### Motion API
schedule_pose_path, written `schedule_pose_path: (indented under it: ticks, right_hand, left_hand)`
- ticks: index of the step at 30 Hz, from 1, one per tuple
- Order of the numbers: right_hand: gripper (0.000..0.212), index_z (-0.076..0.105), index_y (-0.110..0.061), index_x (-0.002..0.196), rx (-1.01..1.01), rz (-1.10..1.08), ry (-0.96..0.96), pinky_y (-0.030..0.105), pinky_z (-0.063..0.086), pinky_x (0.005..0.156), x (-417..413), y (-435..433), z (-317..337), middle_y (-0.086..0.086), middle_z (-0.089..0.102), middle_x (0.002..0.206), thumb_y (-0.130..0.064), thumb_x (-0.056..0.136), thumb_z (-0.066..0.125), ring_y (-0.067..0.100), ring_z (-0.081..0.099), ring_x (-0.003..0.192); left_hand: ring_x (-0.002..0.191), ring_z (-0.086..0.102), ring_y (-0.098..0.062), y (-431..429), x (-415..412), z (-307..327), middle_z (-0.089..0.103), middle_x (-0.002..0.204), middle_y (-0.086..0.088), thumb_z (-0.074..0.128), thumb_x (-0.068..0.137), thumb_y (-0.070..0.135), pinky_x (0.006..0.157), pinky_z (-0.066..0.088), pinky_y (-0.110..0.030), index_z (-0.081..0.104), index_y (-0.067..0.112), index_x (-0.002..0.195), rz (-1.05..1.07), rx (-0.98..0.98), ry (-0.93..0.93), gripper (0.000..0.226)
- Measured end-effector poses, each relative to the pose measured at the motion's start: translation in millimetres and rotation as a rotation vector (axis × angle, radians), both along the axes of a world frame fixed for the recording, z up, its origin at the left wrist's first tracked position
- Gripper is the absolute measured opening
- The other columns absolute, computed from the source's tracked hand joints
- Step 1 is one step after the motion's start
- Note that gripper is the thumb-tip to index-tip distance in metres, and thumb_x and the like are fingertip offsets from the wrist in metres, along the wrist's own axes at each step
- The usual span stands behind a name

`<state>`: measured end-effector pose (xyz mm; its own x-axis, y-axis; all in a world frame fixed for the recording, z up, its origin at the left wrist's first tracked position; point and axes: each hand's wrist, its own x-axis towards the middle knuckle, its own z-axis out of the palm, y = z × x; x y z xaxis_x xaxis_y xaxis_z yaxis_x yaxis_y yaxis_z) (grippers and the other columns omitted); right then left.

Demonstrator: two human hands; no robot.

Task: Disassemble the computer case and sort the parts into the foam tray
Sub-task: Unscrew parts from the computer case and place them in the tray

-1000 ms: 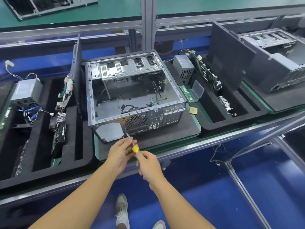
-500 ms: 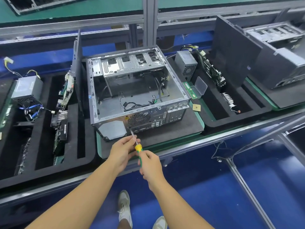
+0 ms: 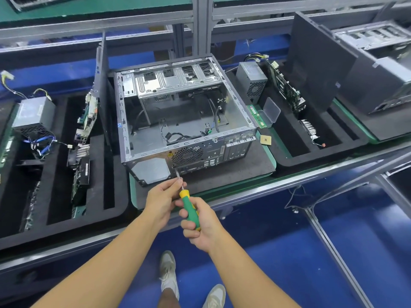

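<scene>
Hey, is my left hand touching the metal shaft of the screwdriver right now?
Touching. The head view shows the left hand pinching the screwdriver shaft between its fingertips, just above the yellow collar, with no gap visible.

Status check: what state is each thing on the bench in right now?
computer case: side open, nearly gutted, loose cables inside.
screwdriver: held, tip at the case's rear panel.
right hand: grips the screwdriver handle.
left hand: fingers pinch the shaft.
side panel: off, standing upright left of the case.
clear plastic box: lid open.
left foam tray: partly filled.
right foam tray: partly filled.
</scene>
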<state>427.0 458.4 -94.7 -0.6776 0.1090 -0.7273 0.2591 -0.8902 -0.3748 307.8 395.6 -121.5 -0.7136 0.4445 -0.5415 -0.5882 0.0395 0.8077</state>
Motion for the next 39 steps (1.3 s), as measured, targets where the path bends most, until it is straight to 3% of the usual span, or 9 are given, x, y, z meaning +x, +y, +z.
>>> schedule_pose_path:
  ticks: [2, 8, 12, 17, 20, 26, 31, 34, 39]
  right_hand:
    - [0.027, 0.070, -0.011, 0.104, 0.042, -0.008, -0.013, 0.021, 0.016, 0.035, -0.9, -3.6, -0.6, -0.001, 0.050, 0.067, -0.033, 0.095, 0.055, 0.009, 0.029, 0.045]
    - [0.033, 0.056, -0.010, 0.079, 0.898, 0.066, -0.208, 0.032, 0.037, 0.054, -2.9, -26.6, 0.5, -0.004, 0.051, 0.066, -0.037, 0.097, 0.052, 0.015, 0.041, 0.057]
    - [0.020, 0.058, -0.021, 0.089, 1.180, 0.123, -0.290, 0.032, 0.047, 0.063, -3.9, -35.1, 4.0, -0.006, 0.061, 0.082, -0.039, 0.099, 0.054, 0.013, 0.055, 0.072]
    - [0.015, 0.048, -0.025, 0.099, 1.411, 0.180, -0.394, 0.036, 0.042, 0.064, -6.4, -36.9, 5.6, -0.009, 0.056, 0.097, -0.039, 0.100, 0.052, 0.017, 0.057, 0.086]
    - [0.014, 0.048, -0.023, 0.094, 1.344, 0.153, -0.340, 0.037, 0.043, 0.063, -8.2, -31.6, 0.3, -0.007, 0.058, 0.090, -0.035, 0.097, 0.056, 0.017, 0.056, 0.080]
    - [0.018, 0.059, -0.013, 0.093, 0.419, 0.011, -0.078, 0.022, 0.021, 0.040, -7.0, -6.8, -6.3, 0.003, 0.058, 0.071, -0.030, 0.099, 0.059, 0.012, 0.042, 0.048]
    - [0.031, 0.066, -0.013, 0.099, -0.006, 0.042, 0.050, 0.019, 0.024, 0.032, -2.9, 8.1, -12.8, -0.002, 0.052, 0.065, -0.043, 0.097, 0.060, 0.008, 0.038, 0.042]
    - [0.032, 0.066, -0.013, 0.104, 0.101, 0.071, 0.018, 0.020, 0.022, 0.034, -4.6, 7.5, -14.0, -0.002, 0.050, 0.064, -0.044, 0.098, 0.059, 0.009, 0.036, 0.043]
    - [0.030, 0.060, -0.019, 0.079, 0.701, 0.105, -0.166, 0.027, 0.028, 0.045, -9.1, -7.0, -9.0, 0.000, 0.050, 0.066, -0.043, 0.097, 0.055, 0.015, 0.039, 0.051]
  left_hand:
    - [0.073, 0.066, -0.015, -0.4, -0.2, -0.7, 0.076, 0.096, -0.009, 0.073, 0.089, 0.016, 0.054, 0.051, -0.025, 0.074, 0.006, 0.105, 0.004, -0.001, -0.008, 0.019]
    - [0.086, 0.071, -0.017, -4.6, 2.5, -2.0, 0.076, 0.101, -0.007, 0.061, 0.098, 0.016, 0.074, 0.056, -0.031, 0.072, 0.008, 0.112, -0.041, 0.072, -0.047, 0.019]
    - [0.084, 0.071, -0.016, -4.6, 1.4, 0.5, 0.075, 0.094, -0.006, 0.056, 0.100, 0.012, 0.074, 0.059, -0.031, 0.072, 0.006, 0.109, -0.034, 0.140, -0.130, 0.019]
    - [0.084, 0.069, -0.018, -2.1, 0.2, 3.5, 0.072, 0.092, -0.007, 0.055, 0.100, 0.011, 0.080, 0.057, -0.035, 0.070, 0.004, 0.111, -0.028, 0.241, -0.242, 0.021]
    - [0.087, 0.071, -0.019, -2.8, -3.0, 3.5, 0.074, 0.094, -0.007, 0.057, 0.098, 0.012, 0.075, 0.059, -0.035, 0.071, 0.005, 0.111, -0.047, 0.236, -0.269, 0.021]
    - [0.077, 0.070, -0.016, -2.7, -3.9, 3.6, 0.074, 0.094, -0.006, 0.057, 0.099, 0.011, 0.069, 0.057, -0.030, 0.070, 0.007, 0.107, -0.085, 0.152, -0.162, 0.016]
    - [0.058, 0.062, -0.012, -0.7, -2.6, 8.7, 0.072, 0.088, -0.008, 0.061, 0.097, 0.013, 0.051, 0.051, -0.023, 0.069, 0.004, 0.108, -0.087, 0.119, -0.159, 0.017]
    - [0.063, 0.064, -0.012, -0.9, -2.6, 9.7, 0.073, 0.091, -0.007, 0.061, 0.097, 0.018, 0.053, 0.051, -0.023, 0.070, 0.007, 0.107, -0.096, 0.120, -0.164, 0.017]
    - [0.075, 0.066, -0.016, 5.2, -2.5, 11.2, 0.071, 0.090, -0.005, 0.065, 0.094, 0.019, 0.069, 0.054, -0.029, 0.068, 0.010, 0.101, -0.138, 0.088, -0.092, 0.011]
